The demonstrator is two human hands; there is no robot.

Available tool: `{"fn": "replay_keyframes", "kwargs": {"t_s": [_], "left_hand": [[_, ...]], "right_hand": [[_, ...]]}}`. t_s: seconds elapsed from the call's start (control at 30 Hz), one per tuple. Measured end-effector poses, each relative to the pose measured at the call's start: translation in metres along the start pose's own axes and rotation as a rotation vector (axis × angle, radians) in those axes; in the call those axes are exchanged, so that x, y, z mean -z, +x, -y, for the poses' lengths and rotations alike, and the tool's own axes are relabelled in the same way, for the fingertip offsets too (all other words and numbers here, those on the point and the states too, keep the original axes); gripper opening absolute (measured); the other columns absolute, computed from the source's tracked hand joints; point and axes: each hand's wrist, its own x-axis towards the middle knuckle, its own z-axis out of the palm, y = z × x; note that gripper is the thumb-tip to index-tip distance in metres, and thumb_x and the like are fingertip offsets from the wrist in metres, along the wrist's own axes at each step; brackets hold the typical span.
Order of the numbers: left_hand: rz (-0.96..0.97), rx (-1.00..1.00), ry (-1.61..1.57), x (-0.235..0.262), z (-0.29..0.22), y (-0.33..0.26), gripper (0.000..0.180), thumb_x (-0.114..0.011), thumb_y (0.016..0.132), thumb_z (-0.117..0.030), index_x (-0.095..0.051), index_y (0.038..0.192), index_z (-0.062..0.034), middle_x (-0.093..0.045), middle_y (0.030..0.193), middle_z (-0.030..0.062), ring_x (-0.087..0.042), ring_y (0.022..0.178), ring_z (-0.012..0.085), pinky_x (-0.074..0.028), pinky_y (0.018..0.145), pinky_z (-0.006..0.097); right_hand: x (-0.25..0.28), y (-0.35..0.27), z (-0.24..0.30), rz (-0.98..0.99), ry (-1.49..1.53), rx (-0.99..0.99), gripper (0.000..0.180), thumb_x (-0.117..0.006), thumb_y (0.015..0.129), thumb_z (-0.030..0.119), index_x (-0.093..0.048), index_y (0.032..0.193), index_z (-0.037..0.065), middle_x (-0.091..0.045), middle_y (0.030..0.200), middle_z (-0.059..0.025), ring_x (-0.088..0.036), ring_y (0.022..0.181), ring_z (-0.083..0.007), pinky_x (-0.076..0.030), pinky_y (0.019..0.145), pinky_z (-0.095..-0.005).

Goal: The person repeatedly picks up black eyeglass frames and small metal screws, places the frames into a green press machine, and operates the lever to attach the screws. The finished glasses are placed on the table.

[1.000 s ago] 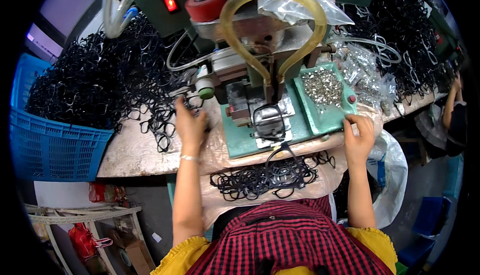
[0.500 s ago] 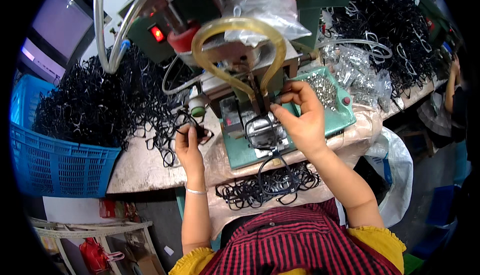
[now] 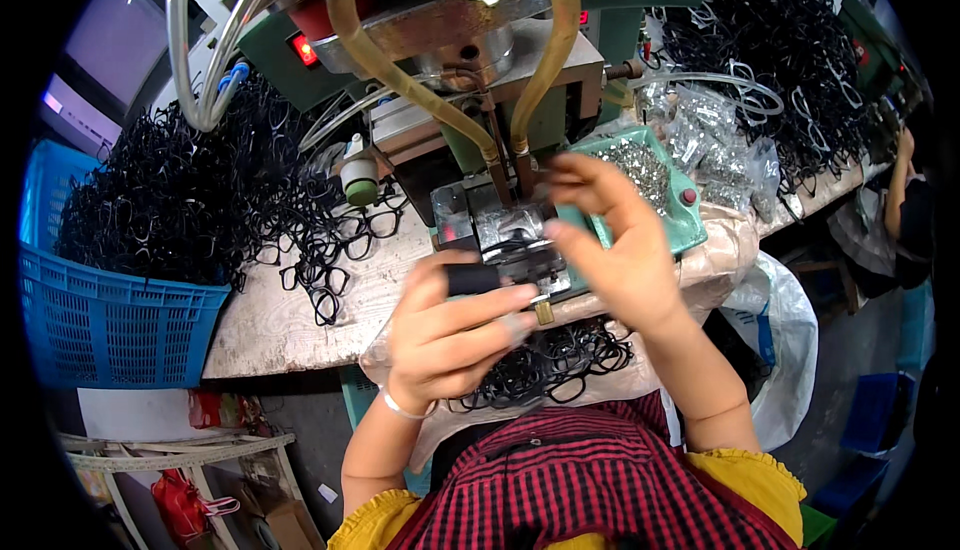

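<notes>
A black eyeglass frame (image 3: 524,258) lies at the metal fixture beneath the press, partly hidden by my hands and smeared. My left hand (image 3: 445,345) reaches in from the left, its fingertips closed around the frame's near left side. A black sleeve-like covering wraps one of its fingers; two bare fingers stretch below it. My right hand (image 3: 625,250) hovers at the fixture's right, blurred, its thumb and fingers apart and its thumb near the frame. Two amber tubes (image 3: 548,80) run down to the thin metal tips (image 3: 510,175) just above the fixture.
Behind my right hand a green tray (image 3: 690,220) holds a heap of small metal parts. A blue crate (image 3: 120,325) and piled black eyeglass frames (image 3: 160,200) occupy the left. More frames (image 3: 560,365) lie before me. Clear plastic bags (image 3: 715,160) crowd the right.
My left hand has swung right, from the bench to the fixture. My right hand has drawn slightly back from the press tips and spread. The frame part hanging toward me is out of sight.
</notes>
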Motion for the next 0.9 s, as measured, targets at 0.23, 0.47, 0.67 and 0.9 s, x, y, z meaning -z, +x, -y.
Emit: {"fn": "replay_keyframes", "kwargs": {"t_s": [0.23, 0.47, 0.67, 0.9], "left_hand": [[0.096, -0.03, 0.057, -0.016, 0.012, 0.003, 0.02, -0.077, 0.073, -0.015, -0.074, 0.093, -0.0165, -0.074, 0.107, 0.0016, -0.053, 0.066, 0.0196, -0.05, 0.085, 0.045], [0.053, 0.007, 0.024, -0.017, 0.009, -0.003, 0.021, -0.077, 0.072, -0.011, -0.073, 0.092, -0.0147, -0.074, 0.109, 0.0029, -0.053, 0.065, 0.0195, -0.049, 0.09, 0.047], [-0.022, 0.191, 0.184, -0.02, -0.032, -0.05, 0.04, -0.075, 0.08, -0.013, -0.063, 0.117, -0.0082, -0.065, 0.128, 0.0115, -0.063, 0.116, 0.0334, -0.046, 0.102, 0.049], [-0.061, 0.378, 0.795, 0.054, 0.051, -0.037, 0.017, -0.073, 0.075, -0.001, -0.07, 0.09, -0.009, -0.067, 0.086, 0.0044, -0.058, 0.077, 0.0264, -0.042, 0.071, 0.039]], "right_hand": [[0.113, -0.015, -0.102, -0.381, -0.605, 0.003, 0.026, -0.066, 0.083, 0.002, -0.066, 0.109, 0.002, -0.068, 0.105, -0.0106, -0.064, 0.101, -0.0213, -0.049, 0.09, -0.0313], [0.084, -0.025, -0.081, -0.18, -1.1, -0.028, 0.012, -0.073, 0.074, 0.013, -0.069, 0.079, 0.003, -0.064, 0.086, -0.0135, -0.06, 0.09, -0.0345, -0.048, 0.082, -0.0441], [0.075, -0.029, -0.081, -0.209, -1.056, -0.13, 0.009, -0.07, 0.077, 0.01, -0.069, 0.084, 0.003, -0.066, 0.086, -0.0139, -0.063, 0.087, -0.0329, -0.05, 0.079, -0.041], [0.071, -0.019, -0.076, -0.292, -0.918, 0.253, 0.013, -0.065, 0.085, 0.001, -0.068, 0.098, 0.002, -0.069, 0.093, -0.0139, -0.065, 0.088, -0.032, -0.05, 0.08, -0.0396]]}}
